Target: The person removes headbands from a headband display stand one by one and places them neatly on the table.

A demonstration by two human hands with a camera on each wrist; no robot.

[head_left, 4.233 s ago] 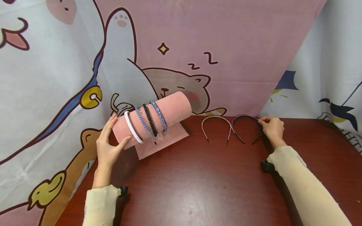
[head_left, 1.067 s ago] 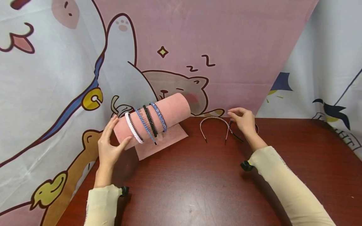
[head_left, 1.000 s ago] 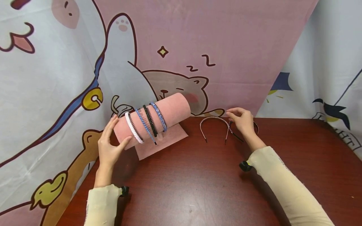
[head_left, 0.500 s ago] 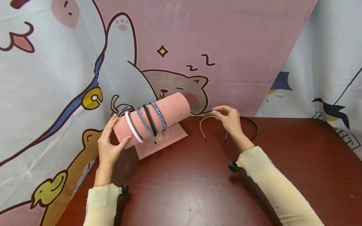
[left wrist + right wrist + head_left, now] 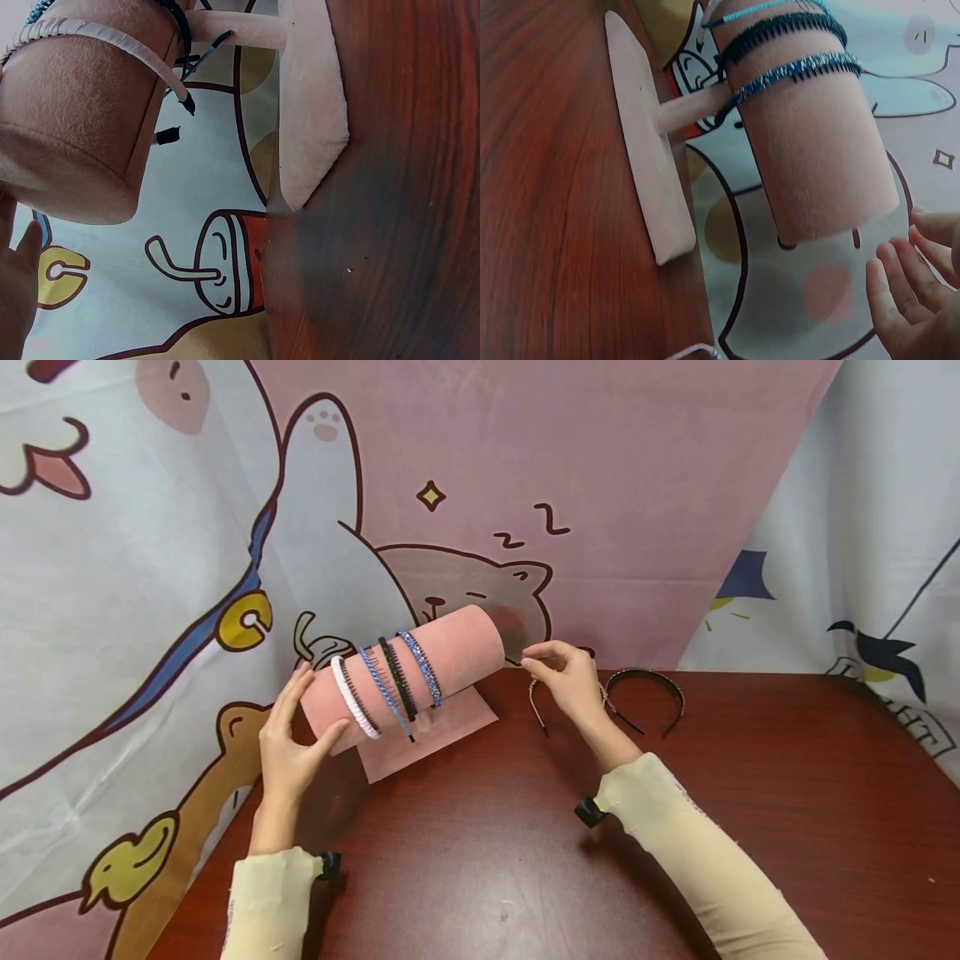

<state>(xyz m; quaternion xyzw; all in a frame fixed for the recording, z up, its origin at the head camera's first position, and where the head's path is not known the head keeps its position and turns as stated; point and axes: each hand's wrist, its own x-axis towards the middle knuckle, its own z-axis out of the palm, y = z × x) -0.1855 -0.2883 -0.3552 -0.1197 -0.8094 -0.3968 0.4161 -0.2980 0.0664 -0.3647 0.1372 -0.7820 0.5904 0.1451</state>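
A pink fabric headband stand (image 5: 468, 647) has a padded roll on a short post and a flat base. Around the roll sit a white headband (image 5: 354, 700), a light blue one (image 5: 384, 687), a black one (image 5: 399, 681) and a glittery blue headband (image 5: 422, 668). My left hand (image 5: 288, 747) holds the roll's left end, thumb in front and fingers behind. My right hand (image 5: 566, 685) hovers just off the roll's right end, holding nothing. In the right wrist view, its loosely bent fingers (image 5: 907, 274) stand apart from the roll.
Behind my right hand a pale beaded headband (image 5: 534, 702), partly hidden, stands on the dark red table (image 5: 480, 852). To its right is a dark toothed headband (image 5: 647, 673). A pink cartoon cloth (image 5: 637, 510) hangs along the table's back edge.
My right hand has left the dark headband at the right and moved left, past the pale headband, to the roll's right end. The left hand keeps its hold; the headbands stay put.
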